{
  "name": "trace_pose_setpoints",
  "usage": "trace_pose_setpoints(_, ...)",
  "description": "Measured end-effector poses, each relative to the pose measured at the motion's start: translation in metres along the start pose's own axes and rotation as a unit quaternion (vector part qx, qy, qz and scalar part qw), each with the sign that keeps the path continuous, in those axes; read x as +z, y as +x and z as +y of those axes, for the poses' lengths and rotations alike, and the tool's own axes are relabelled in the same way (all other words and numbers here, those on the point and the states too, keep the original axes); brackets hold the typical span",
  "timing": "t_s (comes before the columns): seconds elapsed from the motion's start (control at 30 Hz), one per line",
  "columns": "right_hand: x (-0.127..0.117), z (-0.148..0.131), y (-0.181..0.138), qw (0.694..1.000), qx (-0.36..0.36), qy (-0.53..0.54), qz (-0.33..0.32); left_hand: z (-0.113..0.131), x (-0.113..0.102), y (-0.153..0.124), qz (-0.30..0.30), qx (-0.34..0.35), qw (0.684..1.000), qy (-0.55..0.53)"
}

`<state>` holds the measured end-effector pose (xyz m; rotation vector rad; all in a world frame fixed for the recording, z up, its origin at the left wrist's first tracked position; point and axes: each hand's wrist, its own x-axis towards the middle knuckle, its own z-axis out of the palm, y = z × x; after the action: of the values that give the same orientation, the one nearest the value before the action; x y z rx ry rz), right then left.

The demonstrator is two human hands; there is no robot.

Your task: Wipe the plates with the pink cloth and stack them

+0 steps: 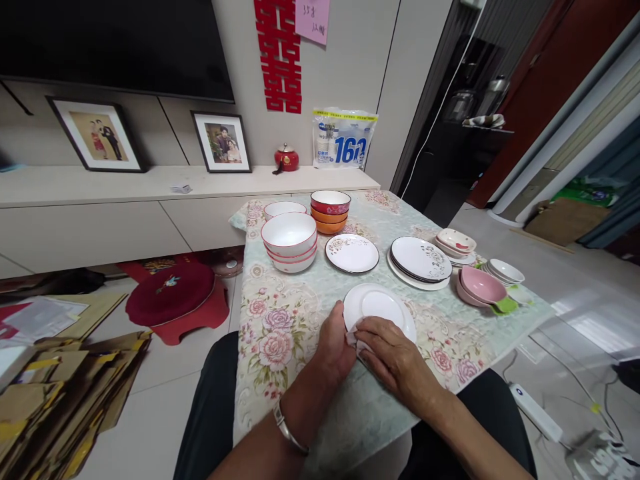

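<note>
White plate [383, 300] is over the near side of the flowery worktop [280, 313], foot ring up; can't tell if it's touching. Left hand [337, 343] has the near-left rim, right hand [395, 357] has a white wipe [351, 337] bunched against it. Looks like glazed ceramic tbh, so probably stiff, lightish, slick and chippable. I'd pinch the rim, fingers spread underneath.
</note>
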<state>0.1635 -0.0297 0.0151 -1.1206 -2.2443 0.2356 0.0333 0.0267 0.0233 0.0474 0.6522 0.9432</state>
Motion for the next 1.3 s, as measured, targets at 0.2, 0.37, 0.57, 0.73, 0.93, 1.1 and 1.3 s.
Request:
trace_pose_setpoints(0.2,0.014,0.020,0.036,0.997,0.066,-0.029,0.007,-0.002,-0.006,0.006,0.021,0.041,0.999,-0.012)
trace_pose_setpoints(0.37,0.016,0.045,0.051,0.988,0.138,-0.060,0.043,-0.003,-0.004,0.007,0.016,0.042,0.999,-0.009)
trace_pose_setpoints(0.57,-0.002,0.060,0.024,0.975,0.179,-0.095,0.087,-0.005,-0.005,0.006,0.016,0.036,0.999,-0.012)
trace_pose_setpoints(0.73,-0.006,0.033,0.000,0.977,0.160,-0.118,0.076,-0.007,-0.006,0.007,0.018,0.046,0.999,-0.012)
trace_pose_setpoints(0.93,0.010,0.027,0.027,0.986,0.129,-0.080,0.065,-0.009,-0.010,0.009,0.006,0.074,0.997,-0.004)
trace_pose_setpoints(1.1,0.013,0.056,0.057,0.981,0.160,-0.097,0.059,-0.008,-0.009,0.009,0.021,0.085,0.996,-0.002)
trace_pose_setpoints(1.3,0.004,0.084,0.039,0.960,0.216,-0.157,0.082,-0.007,-0.009,0.009,0.057,0.075,0.995,0.011)
